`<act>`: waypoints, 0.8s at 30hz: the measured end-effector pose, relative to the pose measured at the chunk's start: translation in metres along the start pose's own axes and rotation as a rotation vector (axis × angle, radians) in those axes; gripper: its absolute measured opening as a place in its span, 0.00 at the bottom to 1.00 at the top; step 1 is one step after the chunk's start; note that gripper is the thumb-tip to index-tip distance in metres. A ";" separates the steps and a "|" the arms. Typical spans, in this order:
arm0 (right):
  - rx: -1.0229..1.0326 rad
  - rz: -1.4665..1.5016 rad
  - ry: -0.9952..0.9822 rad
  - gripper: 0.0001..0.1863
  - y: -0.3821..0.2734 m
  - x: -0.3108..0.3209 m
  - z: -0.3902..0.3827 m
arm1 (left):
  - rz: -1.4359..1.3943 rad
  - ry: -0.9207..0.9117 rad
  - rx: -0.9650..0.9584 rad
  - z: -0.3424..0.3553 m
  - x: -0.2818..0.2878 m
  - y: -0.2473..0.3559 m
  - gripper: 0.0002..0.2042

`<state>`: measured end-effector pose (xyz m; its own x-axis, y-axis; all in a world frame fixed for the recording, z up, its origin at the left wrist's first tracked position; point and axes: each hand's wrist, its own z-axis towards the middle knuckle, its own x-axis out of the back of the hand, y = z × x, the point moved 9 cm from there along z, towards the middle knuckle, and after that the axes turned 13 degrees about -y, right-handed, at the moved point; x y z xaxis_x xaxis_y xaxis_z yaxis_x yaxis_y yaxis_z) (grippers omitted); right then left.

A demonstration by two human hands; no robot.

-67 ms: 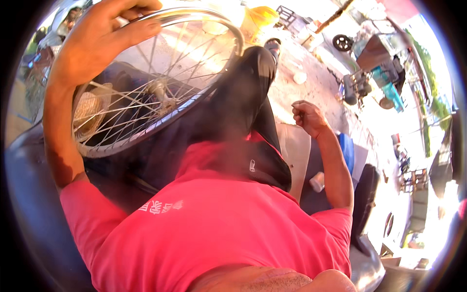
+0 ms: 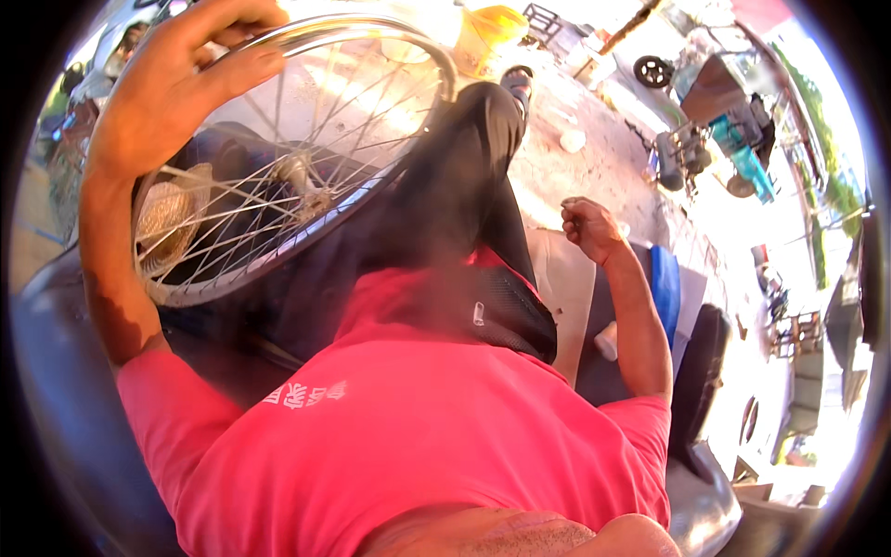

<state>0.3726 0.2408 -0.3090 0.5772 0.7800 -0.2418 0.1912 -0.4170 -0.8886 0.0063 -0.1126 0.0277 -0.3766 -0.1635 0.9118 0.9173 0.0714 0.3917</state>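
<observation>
A bare bicycle wheel, with a silver rim, thin spokes and a hub at its centre, leans over my dark-trousered legs at the upper left. My left hand wraps round the far left part of its rim, thumb on the near side and the fingertips partly hidden behind the metal. No tyre shows on the rim. To the right of my knee, my right hand hovers apart from the wheel. Its fingers are curled together, and whether anything small sits between them cannot be made out.
Through the spokes shows a woven straw-coloured object. A yellow bucket stands on the floor beyond my foot. Near my right forearm are a blue item and a small pale container. Machinery stands farther right.
The wheel and my left hand have shifted slightly left in the picture. My right hand stays curled in nearly the same place.
</observation>
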 end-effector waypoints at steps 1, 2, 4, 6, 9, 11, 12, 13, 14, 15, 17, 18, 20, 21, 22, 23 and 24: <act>-0.029 0.083 0.112 0.11 0.029 0.027 -0.007 | -0.004 0.008 -0.003 0.003 0.000 0.000 0.18; -0.060 0.164 0.219 0.10 0.056 0.051 -0.016 | -0.008 0.019 -0.002 0.003 -0.003 0.002 0.18; -0.071 0.245 0.240 0.11 0.096 0.070 -0.029 | -0.061 0.040 0.033 0.000 -0.009 -0.001 0.19; -0.068 0.312 0.284 0.13 0.129 0.076 -0.038 | -0.148 0.057 0.104 -0.007 -0.016 -0.006 0.19; -0.067 0.281 0.298 0.15 0.166 0.085 -0.040 | -0.116 -0.009 0.113 -0.006 -0.026 -0.010 0.23; -0.076 0.209 0.329 0.13 0.178 0.083 -0.041 | -0.101 -0.034 0.125 -0.008 -0.033 -0.001 0.26; -0.086 0.145 0.370 0.12 0.169 0.077 -0.049 | -0.127 0.011 0.088 -0.008 -0.037 0.011 0.20; -0.097 0.082 0.409 0.10 0.164 0.073 -0.055 | -0.079 0.000 0.080 -0.009 -0.039 0.012 0.20; -0.108 -0.078 0.427 0.11 0.162 0.076 -0.059 | -0.031 -0.013 0.067 -0.007 -0.041 0.014 0.20; -0.121 -0.238 0.443 0.11 0.159 0.078 -0.063 | -0.018 -0.017 0.045 -0.006 -0.042 0.017 0.19; -0.140 -0.440 0.480 0.12 0.157 0.078 -0.074 | -0.096 -0.009 0.064 -0.005 -0.046 0.015 0.19; -0.148 -0.482 0.502 0.13 0.156 0.076 -0.081 | -0.140 -0.005 0.076 -0.005 -0.047 0.015 0.19; -0.150 -0.579 0.532 0.14 0.161 0.078 -0.090 | -0.155 -0.006 0.082 -0.002 -0.047 0.018 0.19; -0.146 -0.635 0.541 0.14 0.169 0.084 -0.092 | -0.161 0.000 0.081 -0.001 -0.047 0.018 0.19; -0.142 -0.692 0.548 0.15 0.175 0.087 -0.094 | -0.168 0.006 0.081 -0.001 -0.046 0.019 0.19; -0.132 -0.745 0.568 0.15 0.177 0.089 -0.096 | -0.158 0.004 0.084 -0.001 -0.046 0.017 0.20; -0.122 -0.799 0.585 0.15 0.179 0.090 -0.098 | -0.149 0.002 0.087 0.000 -0.045 0.015 0.20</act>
<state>0.5370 0.1908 -0.4512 0.5378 0.5134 0.6687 0.7554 0.0587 -0.6526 0.0376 -0.1046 -0.0077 -0.5068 -0.1810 0.8429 0.8369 0.1311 0.5314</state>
